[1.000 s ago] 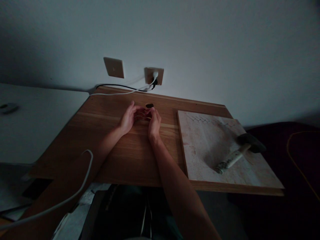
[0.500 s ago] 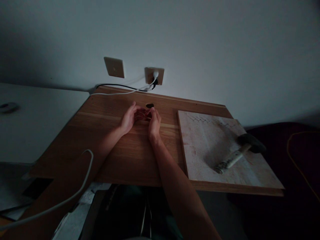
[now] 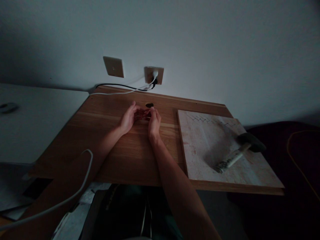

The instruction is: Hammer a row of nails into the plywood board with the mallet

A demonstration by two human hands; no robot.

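Observation:
My left hand [image 3: 128, 118] and my right hand [image 3: 154, 122] rest on the wooden desk [image 3: 125, 156], fingertips meeting near its far middle. Both hands have curled fingers pinching a small reddish thing [image 3: 143, 114] held between them; the light is too dim to name it. A small dark object [image 3: 149, 105] lies on the desk just beyond the fingers. Both forearms stretch back toward me across the desk.
A pale stone tile [image 3: 225, 150] lies on the desk's right part with a hammer [image 3: 238, 150] on it. Wall plates [image 3: 113, 66] and a socket [image 3: 153, 75] with cables plugged in sit behind the desk. A white cable [image 3: 75, 190] hangs at the near left. A white surface [image 3: 32, 126] adjoins the left side.
The fingers of both hands have shifted slightly round the small thing; the hands stay in the same place.

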